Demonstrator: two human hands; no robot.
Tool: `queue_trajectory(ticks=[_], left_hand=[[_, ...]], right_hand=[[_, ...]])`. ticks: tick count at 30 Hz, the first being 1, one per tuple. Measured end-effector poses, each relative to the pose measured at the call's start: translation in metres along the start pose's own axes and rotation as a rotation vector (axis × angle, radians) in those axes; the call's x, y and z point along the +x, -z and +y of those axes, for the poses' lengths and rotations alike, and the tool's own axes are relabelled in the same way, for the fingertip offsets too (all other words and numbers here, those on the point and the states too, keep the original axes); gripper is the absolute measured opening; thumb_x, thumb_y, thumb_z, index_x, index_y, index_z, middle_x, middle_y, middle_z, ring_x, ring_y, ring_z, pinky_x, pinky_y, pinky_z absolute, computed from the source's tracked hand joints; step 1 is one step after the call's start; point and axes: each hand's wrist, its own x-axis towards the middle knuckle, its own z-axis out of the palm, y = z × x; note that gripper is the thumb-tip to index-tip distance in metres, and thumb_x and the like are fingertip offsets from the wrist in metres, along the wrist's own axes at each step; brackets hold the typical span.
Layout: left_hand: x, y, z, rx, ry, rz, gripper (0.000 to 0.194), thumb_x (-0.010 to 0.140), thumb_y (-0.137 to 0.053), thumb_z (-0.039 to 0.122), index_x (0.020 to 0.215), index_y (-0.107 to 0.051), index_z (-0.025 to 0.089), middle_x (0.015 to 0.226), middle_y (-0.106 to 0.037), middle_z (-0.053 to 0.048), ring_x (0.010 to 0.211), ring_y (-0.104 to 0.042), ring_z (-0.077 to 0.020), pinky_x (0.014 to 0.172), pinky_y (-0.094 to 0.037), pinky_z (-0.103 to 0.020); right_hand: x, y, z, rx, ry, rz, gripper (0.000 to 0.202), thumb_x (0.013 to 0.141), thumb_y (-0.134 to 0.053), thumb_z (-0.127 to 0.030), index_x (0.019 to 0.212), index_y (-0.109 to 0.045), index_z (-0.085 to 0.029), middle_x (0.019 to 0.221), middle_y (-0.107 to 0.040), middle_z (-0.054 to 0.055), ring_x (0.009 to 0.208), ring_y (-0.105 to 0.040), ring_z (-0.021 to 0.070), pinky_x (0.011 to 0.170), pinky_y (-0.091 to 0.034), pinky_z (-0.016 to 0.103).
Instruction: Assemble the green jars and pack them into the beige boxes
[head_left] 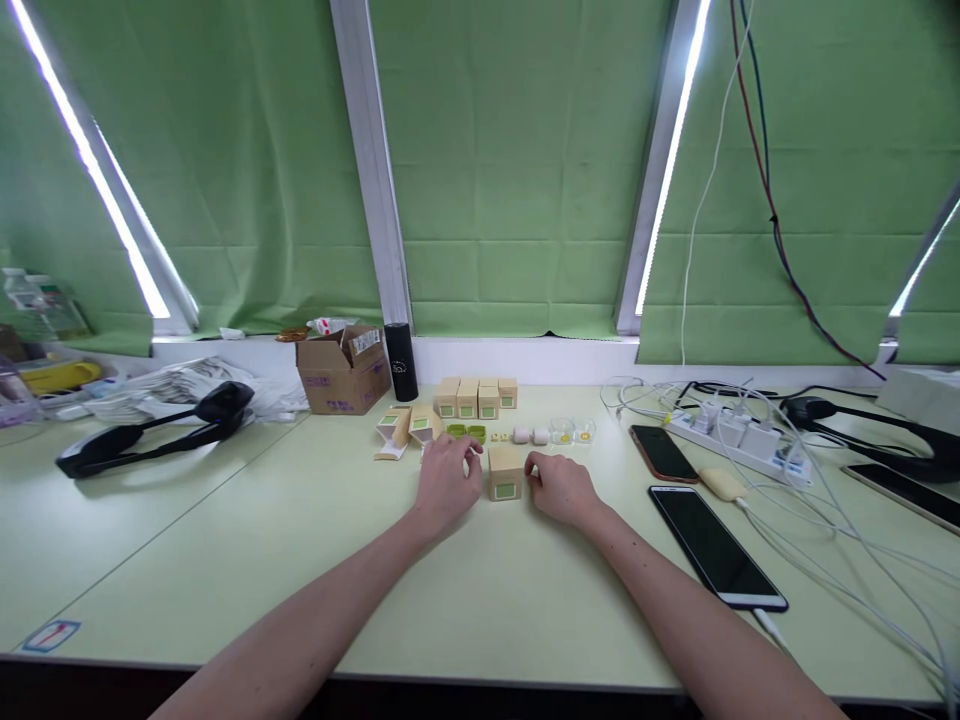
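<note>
A small kraft cardboard box [505, 473] with a green-framed label stands on the table between my hands. My left hand [448, 482] is just left of it, its bent fingers apart and holding nothing that I can see. On the box's right rests my right hand [564, 488], fingers curled in, with nothing visible in them. Behind them runs a row of small parts: green plastic pieces [466, 432], tiny yellowish bits [499, 437], pale pink rounded pieces [531, 436] and clear cups [572, 432]. Two opened kraft boxes [409, 425] lie to the left.
Several closed kraft boxes [468, 398] stand farther back. Beyond are a brown carton [343, 372] and a black cylinder [400, 362]. Phones [716, 545], a power strip [739, 440] and loose white cables occupy the right. A black headset-like device [161, 430] lies left.
</note>
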Motion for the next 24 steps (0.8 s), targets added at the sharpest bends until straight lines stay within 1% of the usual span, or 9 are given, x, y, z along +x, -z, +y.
queue_trajectory(ticks=[2, 4, 7, 10, 13, 18, 21, 24], left_hand=[[0.0, 0.001, 0.002, -0.033, -0.02, 0.015, 0.018, 0.086, -0.054, 0.013, 0.099, -0.064, 0.021, 0.095, -0.072, -0.008, 0.103, -0.06, -0.0299, 0.094, -0.041, -0.048], [0.001, 0.004, 0.006, -0.061, -0.052, -0.018, 0.022, 0.089, -0.053, 0.016, 0.108, -0.063, 0.021, 0.108, -0.072, -0.009, 0.114, -0.055, -0.0313, 0.099, -0.041, -0.05], [0.004, 0.012, 0.017, -0.049, -0.1, -0.126, 0.031, 0.092, -0.055, 0.025, 0.123, -0.058, 0.022, 0.126, -0.068, -0.009, 0.129, -0.047, -0.034, 0.106, -0.038, -0.053], [0.011, 0.02, 0.029, 0.006, -0.13, -0.29, 0.045, 0.089, -0.062, 0.032, 0.132, -0.053, 0.023, 0.135, -0.063, -0.01, 0.133, -0.044, -0.0348, 0.109, -0.038, -0.052], [0.021, 0.024, 0.037, 0.103, -0.155, -0.439, 0.052, 0.086, -0.067, 0.035, 0.134, -0.052, 0.024, 0.136, -0.063, -0.012, 0.133, -0.046, -0.0354, 0.108, -0.039, -0.051], [0.04, 0.027, 0.043, 0.271, -0.207, -0.625, 0.054, 0.081, -0.067, 0.031, 0.133, -0.055, 0.021, 0.119, -0.068, -0.013, 0.124, -0.052, -0.0353, 0.103, -0.041, -0.048], [0.055, 0.03, 0.043, 0.308, -0.214, -0.669, 0.054, 0.079, -0.068, 0.03, 0.132, -0.055, 0.022, 0.116, -0.068, -0.012, 0.121, -0.054, -0.0349, 0.099, -0.042, -0.044], [0.08, 0.031, 0.042, 0.322, -0.196, -0.622, 0.057, 0.081, -0.066, 0.031, 0.136, -0.053, 0.022, 0.12, -0.067, -0.012, 0.121, -0.054, -0.0343, 0.1, -0.041, -0.042]], right_hand=[[-0.001, 0.002, -0.003, -0.031, -0.007, -0.024, 0.016, 0.086, -0.062, -0.016, 0.098, -0.068, -0.024, 0.088, -0.075, 0.01, 0.074, -0.066, 0.024, 0.061, -0.031, 0.029], [-0.001, 0.005, -0.007, -0.06, -0.027, -0.065, 0.017, 0.088, -0.06, -0.018, 0.103, -0.067, -0.025, 0.091, -0.076, 0.009, 0.079, -0.069, 0.0244, 0.063, -0.033, 0.029], [-0.003, 0.012, -0.012, -0.086, -0.06, -0.117, 0.02, 0.091, -0.057, -0.021, 0.108, -0.066, -0.025, 0.096, -0.076, 0.008, 0.086, -0.071, 0.0255, 0.065, -0.036, 0.029], [-0.004, 0.017, -0.015, -0.106, -0.065, -0.141, 0.022, 0.093, -0.054, -0.022, 0.112, -0.066, -0.025, 0.1, -0.077, 0.008, 0.09, -0.072, 0.0261, 0.068, -0.039, 0.03], [-0.004, 0.018, -0.016, -0.12, -0.066, -0.148, 0.022, 0.093, -0.054, -0.022, 0.112, -0.065, -0.025, 0.1, -0.077, 0.009, 0.091, -0.072, 0.0261, 0.068, -0.039, 0.03], [-0.004, 0.016, -0.015, -0.131, -0.062, -0.148, 0.021, 0.094, -0.054, -0.023, 0.111, -0.065, -0.025, 0.101, -0.077, 0.008, 0.091, -0.072, 0.0268, 0.067, -0.038, 0.03], [-0.004, 0.015, -0.015, -0.126, -0.062, -0.147, 0.021, 0.094, -0.053, -0.024, 0.112, -0.064, -0.025, 0.101, -0.077, 0.008, 0.092, -0.072, 0.0271, 0.068, -0.038, 0.031], [-0.005, 0.016, -0.014, -0.121, -0.053, -0.145, 0.023, 0.094, -0.051, -0.023, 0.113, -0.065, -0.025, 0.1, -0.077, 0.008, 0.091, -0.072, 0.0272, 0.069, -0.039, 0.031]])
